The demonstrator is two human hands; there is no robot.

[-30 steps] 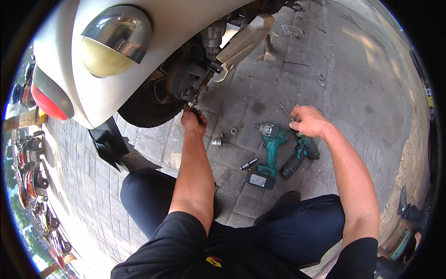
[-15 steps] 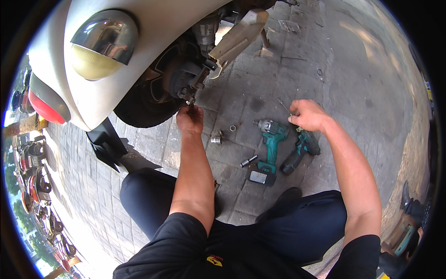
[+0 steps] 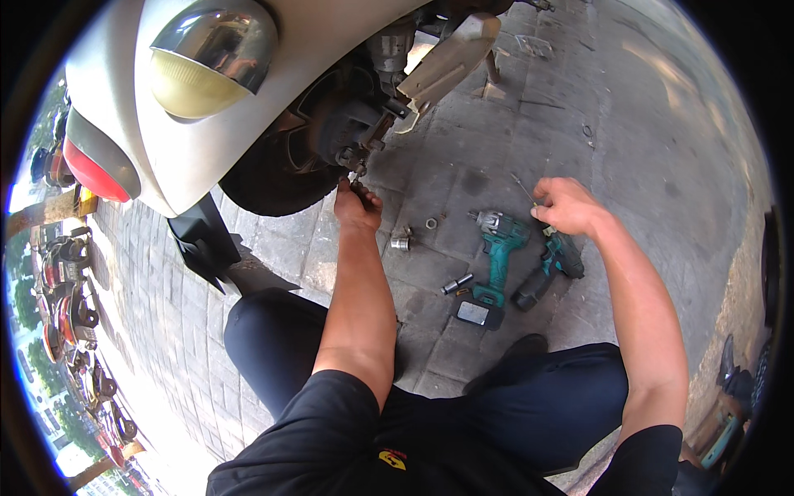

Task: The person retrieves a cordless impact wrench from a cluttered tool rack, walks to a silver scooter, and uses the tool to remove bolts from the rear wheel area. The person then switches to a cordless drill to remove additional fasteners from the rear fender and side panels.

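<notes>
Fingers of the left hand (image 3: pixel 359 210) are half curled just under the fitting (image 3: pixel 353 157) at the wheel (image 3: pixel 273 185), looser than the tight bunch half a second ago; can't tell if they grip anything. Right hand (image 3: pixel 567 205) is unchanged, fingers pinched closed on a thin tool (image 3: pixel 524 188) near the drill (image 3: pixel 562 255), well apart from the fitting. Impact driver (image 3: pixel 499 255) lies untouched, so work seems to remain left-handed.
</notes>
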